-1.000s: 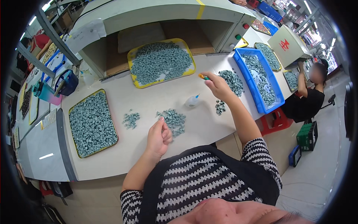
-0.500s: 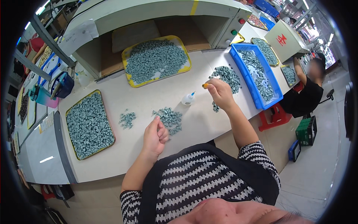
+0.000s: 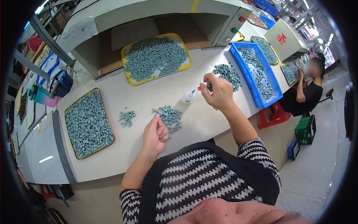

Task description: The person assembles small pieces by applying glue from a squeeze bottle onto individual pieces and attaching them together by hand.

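While the right hand (image 3: 219,90) pinches a small tool (image 3: 209,87) between thumb and fingers, the left hand (image 3: 155,136) is curled, its thumb up against the forefinger; whether a stone sits in that grip I cannot tell. The tool shows green with an orange end that points left, toward the blue tip of a white bottle (image 3: 187,98). This bottle stands upright just left of the right hand, and whether the 2 tips touch is unclear.

A loose pile of grey-green stones (image 3: 171,117) lies on the table (image 3: 201,125) beside the left hand's fingertips, beyond and to their right. A smaller heap (image 3: 127,118) is to the left of that hand, and farther left is a full tray (image 3: 114,137) of stones. Beyond both hands, a yellow-rimmed tray (image 3: 130,79) holds more.

Just past the right hand is another heap of stones (image 3: 229,75), with a blue bin (image 3: 269,103) of them to its right. Well to the right of that hand sits a person in a black shirt (image 3: 312,92).
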Available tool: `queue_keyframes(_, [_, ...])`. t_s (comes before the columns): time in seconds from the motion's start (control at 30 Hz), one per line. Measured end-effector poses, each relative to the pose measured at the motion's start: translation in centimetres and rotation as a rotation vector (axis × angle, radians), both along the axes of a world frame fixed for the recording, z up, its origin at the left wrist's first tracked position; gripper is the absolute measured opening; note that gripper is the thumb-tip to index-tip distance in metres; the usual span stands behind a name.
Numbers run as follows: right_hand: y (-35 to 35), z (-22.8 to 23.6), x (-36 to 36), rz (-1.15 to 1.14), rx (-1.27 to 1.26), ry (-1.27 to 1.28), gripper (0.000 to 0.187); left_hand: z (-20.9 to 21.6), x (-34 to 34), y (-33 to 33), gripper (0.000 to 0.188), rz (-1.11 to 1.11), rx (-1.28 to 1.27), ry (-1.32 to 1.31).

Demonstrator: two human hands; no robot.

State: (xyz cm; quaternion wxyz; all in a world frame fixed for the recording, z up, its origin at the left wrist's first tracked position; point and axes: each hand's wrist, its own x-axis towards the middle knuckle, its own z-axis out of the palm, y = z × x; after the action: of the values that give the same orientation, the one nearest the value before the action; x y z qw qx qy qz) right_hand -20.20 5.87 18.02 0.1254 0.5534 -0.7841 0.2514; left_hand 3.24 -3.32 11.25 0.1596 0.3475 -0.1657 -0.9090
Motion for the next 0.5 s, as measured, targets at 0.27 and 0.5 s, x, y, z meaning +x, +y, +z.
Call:
queue_keyframes(0.27, [-0.14,0.06,0.23,0.008,-0.045,-0.035,0.012,-0.15,0.30,-0.15,0.031,0.012,0.013,0.012])
queue_keyframes(0.5, [-0.21,0.13,0.29,0.002,-0.061,-0.070,0.011,-0.24,0.40,-0.19,0.030,0.018,0.011,0.014])
